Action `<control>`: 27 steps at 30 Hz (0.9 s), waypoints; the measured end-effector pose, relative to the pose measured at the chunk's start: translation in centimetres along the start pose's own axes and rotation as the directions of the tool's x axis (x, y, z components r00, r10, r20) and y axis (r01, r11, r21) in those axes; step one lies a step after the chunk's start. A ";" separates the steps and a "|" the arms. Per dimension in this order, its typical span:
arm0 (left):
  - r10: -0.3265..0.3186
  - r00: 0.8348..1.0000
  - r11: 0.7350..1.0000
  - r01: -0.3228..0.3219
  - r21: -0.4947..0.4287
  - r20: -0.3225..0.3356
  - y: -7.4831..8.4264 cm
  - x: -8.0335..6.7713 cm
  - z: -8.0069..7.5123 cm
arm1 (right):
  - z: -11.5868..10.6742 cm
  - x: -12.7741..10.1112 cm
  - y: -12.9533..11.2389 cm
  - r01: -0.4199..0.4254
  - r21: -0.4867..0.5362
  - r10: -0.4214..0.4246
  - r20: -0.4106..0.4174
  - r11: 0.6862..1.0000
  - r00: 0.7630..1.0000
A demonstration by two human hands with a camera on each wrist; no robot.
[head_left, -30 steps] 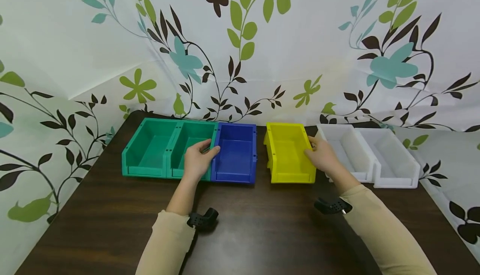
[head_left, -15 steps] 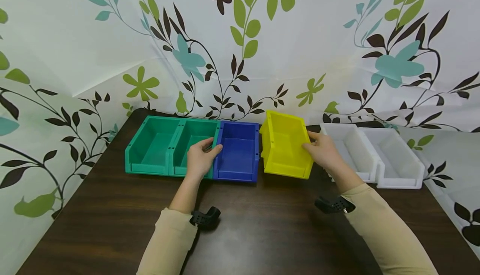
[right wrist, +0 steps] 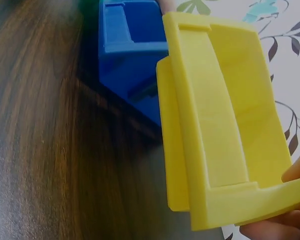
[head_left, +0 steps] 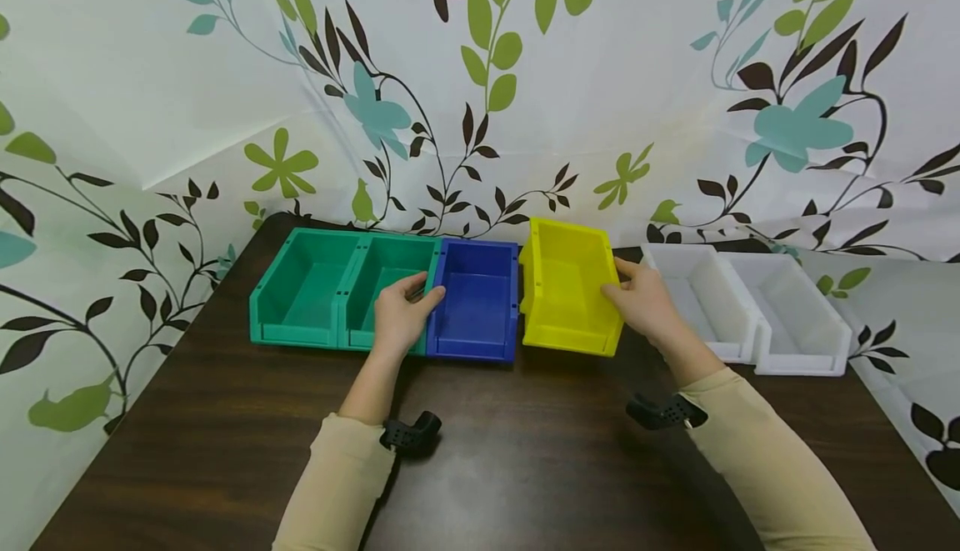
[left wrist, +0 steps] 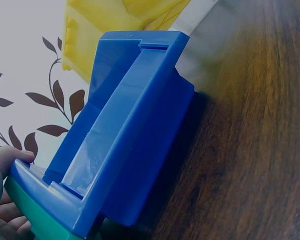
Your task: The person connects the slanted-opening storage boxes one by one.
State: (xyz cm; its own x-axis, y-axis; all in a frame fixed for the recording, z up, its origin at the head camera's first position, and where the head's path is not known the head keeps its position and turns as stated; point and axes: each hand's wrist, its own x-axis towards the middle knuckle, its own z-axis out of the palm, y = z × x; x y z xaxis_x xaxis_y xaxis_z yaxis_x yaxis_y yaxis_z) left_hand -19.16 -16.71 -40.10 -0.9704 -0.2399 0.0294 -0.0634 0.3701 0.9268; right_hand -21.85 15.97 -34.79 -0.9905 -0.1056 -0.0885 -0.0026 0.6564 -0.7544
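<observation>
Right hand (head_left: pixel 645 305) grips the right wall of the yellow bin (head_left: pixel 566 297), thumb over the rim, fingers curled on the outside. Bin is tilted and looks lifted off the surface (head_left: pixel 525 451), its left side just beside the blue bin (head_left: pixel 476 301); touching or not, cannot tell. Right wrist view confirms it: yellow bin (right wrist: pixel 219 125) tipped, fingertips (right wrist: pixel 284 220) pinching its edge, blue bin (right wrist: pixel 132 55) close behind.

Left hand (head_left: pixel 401 318) holds the seam where the blue bin meets the right green bin (head_left: pixel 382 284), thumb on the blue bin's left rim, fingers curled into the green one. Left wrist view shows the thumb (left wrist: pixel 10 157) pressed on the blue bin (left wrist: pixel 125 130) corner, green edge below it.

Row on the dark wood surface, left to right: left green bin (head_left: pixel 300 288), right green bin, blue bin, all abutting; then the yellow bin; then two white bins (head_left: pixel 750 305) side by side, well apart from the yellow one. Every bin visible is hollow, nothing inside.

Black wrist mounts (head_left: pixel 408 434) sit on both beige sleeves (head_left: pixel 765 459). Leaf-print fabric (head_left: pixel 480 76) backs the whole setup.
</observation>
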 end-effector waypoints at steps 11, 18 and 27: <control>0.021 1.000 1.000 -0.021 0.010 -0.007 -0.2 0.1 0.1 | -0.1 -0.1 -1.3 -0.015 -0.149 0.015 0.001 0.989 1.000; 0.024 1.000 1.000 -0.024 0.018 -0.010 -0.1 0.0 0.0 | -0.1 -0.1 -1.9 0.028 -0.191 -0.029 -0.006 0.981 1.000; 0.040 0.999 0.999 -0.040 0.031 -0.008 -0.3 0.0 0.1 | 1.4 -0.7 -3.8 -0.012 -0.354 0.015 0.008 0.935 1.000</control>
State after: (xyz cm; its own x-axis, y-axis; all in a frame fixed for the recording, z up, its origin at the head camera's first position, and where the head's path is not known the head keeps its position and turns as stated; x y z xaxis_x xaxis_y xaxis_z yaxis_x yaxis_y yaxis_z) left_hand -19.20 -16.75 -40.40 -0.9702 -0.2322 0.0696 -0.0319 0.4072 0.9128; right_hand -20.96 12.52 -32.80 -0.9893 -0.1013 -0.1050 -0.0397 0.8794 -0.4745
